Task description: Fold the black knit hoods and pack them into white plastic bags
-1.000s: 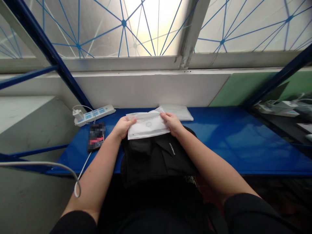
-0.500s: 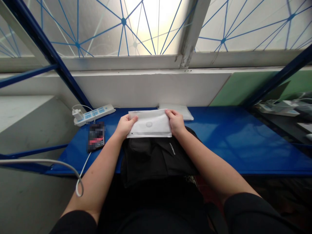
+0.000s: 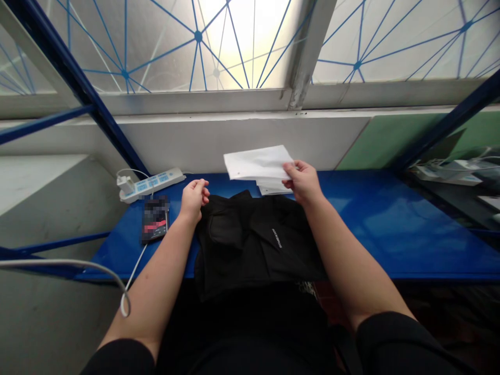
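My right hand (image 3: 304,181) grips the right end of a flat white zip bag (image 3: 255,162), thumb on top. The bag is held up, tilted, above the back of the blue table. Off to the left, my left hand (image 3: 194,199) is closed with its fingers curled, apart from the bag, and nothing shows in it. Between my forearms lies a folded black garment (image 3: 250,245) with a pocket and small white lettering. Behind it are more flat white bags (image 3: 273,187), partly hidden by the held one and my right hand.
A white power strip (image 3: 154,185) and a phone (image 3: 154,221) with a white cable (image 3: 136,265) are on the left of the blue table (image 3: 371,224). Blue frame bars (image 3: 86,94) rise at both sides. Another white strip with cables (image 3: 449,172) is at far right.
My left hand has let go of the white bag and closed. My right hand has lifted the bag up and away to the right, uncovering more of the black garment.
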`<state>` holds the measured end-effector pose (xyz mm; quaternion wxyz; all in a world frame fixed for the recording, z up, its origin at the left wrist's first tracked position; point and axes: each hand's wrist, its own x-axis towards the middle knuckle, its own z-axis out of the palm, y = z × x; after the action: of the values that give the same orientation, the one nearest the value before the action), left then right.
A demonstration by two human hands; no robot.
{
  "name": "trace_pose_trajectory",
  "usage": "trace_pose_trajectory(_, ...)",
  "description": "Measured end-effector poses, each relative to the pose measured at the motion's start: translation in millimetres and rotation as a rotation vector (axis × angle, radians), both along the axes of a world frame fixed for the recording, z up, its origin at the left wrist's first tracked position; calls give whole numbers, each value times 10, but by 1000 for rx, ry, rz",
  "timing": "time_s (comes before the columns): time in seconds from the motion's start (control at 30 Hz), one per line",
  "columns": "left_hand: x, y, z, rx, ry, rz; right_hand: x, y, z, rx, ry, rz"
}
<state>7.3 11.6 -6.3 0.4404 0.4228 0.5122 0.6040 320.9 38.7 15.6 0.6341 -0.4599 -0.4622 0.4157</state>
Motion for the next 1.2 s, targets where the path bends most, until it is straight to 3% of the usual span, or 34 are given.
trace_pose_trajectory(0.07,1,-6,10,-12,6,5,322,118,-11,-8,1,-101)
trace_pose_trajectory(0.13,10,-6,7,-27,23,-3,639,218,-96,-110,-132,-202)
trace_pose_trajectory(0.23,26,1,-8,-48,50,-10,968,329,-311,-328,-576,-394)
trace_pose_trajectory(0.3,30,3,-15,-52,67,-8,1041,381,-452,-386,-848,-429)
trace_pose_trajectory(0.4,30,-2,-21,-53,91,-3,989,423,-569,-374,-1015,-377)
trace_pose_trajectory(0.57,40,-15,-17,-57,122,0,866,370,-533,-238,-1191,-336)
trace_pose_trajectory(0.73,57,-17,-10,-53,158,1,815,304,-545,34,-1437,86)
trace_pose_trajectory(0.8,62,-17,-9,-51,163,6,762,317,-581,65,-1456,53)
trace_pose_trajectory(0.93,67,-12,-15,-41,172,4,623,359,-630,44,-1408,-146)
trace_pose_trajectory(1.2,54,-5,-43,-30,218,14,573,308,-556,112,-1447,-33)
